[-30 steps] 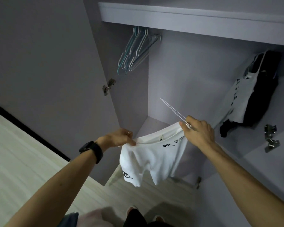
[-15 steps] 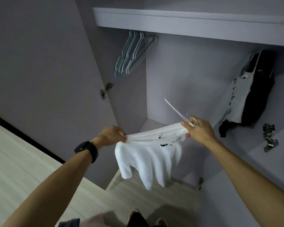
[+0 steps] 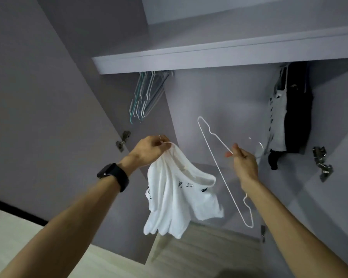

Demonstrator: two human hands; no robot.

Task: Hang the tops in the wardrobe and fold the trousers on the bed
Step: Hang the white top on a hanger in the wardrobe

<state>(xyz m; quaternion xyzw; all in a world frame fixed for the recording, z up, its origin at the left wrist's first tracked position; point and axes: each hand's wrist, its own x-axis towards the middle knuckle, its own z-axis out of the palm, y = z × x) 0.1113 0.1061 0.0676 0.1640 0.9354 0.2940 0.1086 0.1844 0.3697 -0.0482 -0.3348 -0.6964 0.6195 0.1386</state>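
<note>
A white T-shirt (image 3: 175,195) with small black prints hangs in the open wardrobe doorway. My left hand (image 3: 149,149) pinches its collar at one shoulder, so the rest droops down. My right hand (image 3: 244,163) grips a thin white wire hanger (image 3: 219,171) near its neck; the hanger slants from upper left to lower right beside the shirt, outside the collar. The hanger's hook is blurred near my right hand.
Several empty hangers (image 3: 145,97) hang bunched at the left of the rail under the wardrobe shelf (image 3: 209,57). A white printed top and a black garment (image 3: 289,115) hang at the right. Door hinges (image 3: 123,140) stick out on both sides. Pale wood floor lies below.
My right hand let go of the shirt's collar and lifted the hanger away to the right. The shirt now hangs from my left hand alone. The view tilted upward.
</note>
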